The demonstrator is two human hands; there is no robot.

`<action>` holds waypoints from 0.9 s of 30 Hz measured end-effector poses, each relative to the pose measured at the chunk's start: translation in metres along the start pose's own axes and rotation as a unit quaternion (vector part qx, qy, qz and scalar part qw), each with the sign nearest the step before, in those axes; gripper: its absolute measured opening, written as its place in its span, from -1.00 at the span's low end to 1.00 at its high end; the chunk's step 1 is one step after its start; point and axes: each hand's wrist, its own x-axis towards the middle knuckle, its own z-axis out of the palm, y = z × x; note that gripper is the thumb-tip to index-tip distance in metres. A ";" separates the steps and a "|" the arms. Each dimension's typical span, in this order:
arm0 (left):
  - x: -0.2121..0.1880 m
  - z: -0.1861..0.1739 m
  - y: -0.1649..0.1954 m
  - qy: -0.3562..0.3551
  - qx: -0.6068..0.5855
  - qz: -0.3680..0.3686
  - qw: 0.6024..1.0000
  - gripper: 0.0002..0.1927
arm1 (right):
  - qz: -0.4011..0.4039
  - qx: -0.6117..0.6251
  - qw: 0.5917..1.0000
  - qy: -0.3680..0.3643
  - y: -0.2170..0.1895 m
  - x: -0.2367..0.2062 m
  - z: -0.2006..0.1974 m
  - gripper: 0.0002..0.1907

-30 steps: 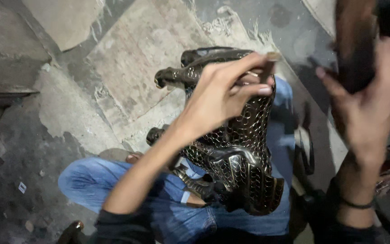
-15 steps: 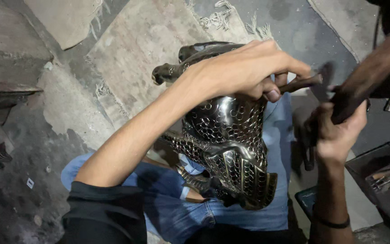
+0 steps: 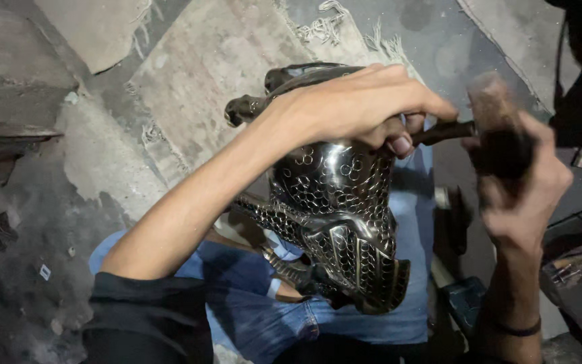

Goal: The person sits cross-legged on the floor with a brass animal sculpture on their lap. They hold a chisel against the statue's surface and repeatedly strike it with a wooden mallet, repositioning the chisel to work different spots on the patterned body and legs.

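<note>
We look down over our lap. The metal animal figure [image 3: 335, 216], dark and shiny, with punched ring and scale patterns all over, sits centre frame on our jeans-clad legs [image 3: 250, 303].

Left hand [image 3: 365, 108]: comes in from 8 o'clock along a bare forearm, black sleeve [image 3: 146, 317] at the elbow. It lies draped over the top of the figure at 12 o'clock of its body, fingers curled narrow around a thin dark punch [image 3: 442, 131]. The punch shaft sticks out toward 3 o'clock from under our fingertips; we cannot see its tip, so we cannot tell where it meets the metal.

Right hand [image 3: 516, 182]: rises from 5 o'clock, a dark band [image 3: 516, 330] on the wrist. It is closed around a wooden mallet [image 3: 496, 114], blurred, just beside the free end of the punch, at 3 o'clock of the left hand. Whether mallet and punch touch, we cannot tell.

The figure lies directly beneath the left hand and at 8 o'clock from the right hand, apart from it.

Around: cracked concrete floor [image 3: 170, 87] from 9 to 12 o'clock, frayed pale cloth edge [image 3: 345, 27] at 12 o'clock.
</note>
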 end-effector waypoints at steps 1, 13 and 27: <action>-0.001 0.001 0.003 0.015 0.000 -0.017 1.000 -0.54 | 0.004 0.010 1.000 0.001 -0.005 0.004 -0.002 -0.43; -0.010 0.010 -0.008 0.102 0.195 0.132 0.967 -0.64 | 0.009 0.094 0.995 -0.033 0.003 0.009 -0.010 -0.62; -0.018 0.015 -0.041 0.150 0.308 0.175 0.923 -0.37 | -0.072 -0.195 0.965 -0.162 -0.024 0.053 -0.024 -0.33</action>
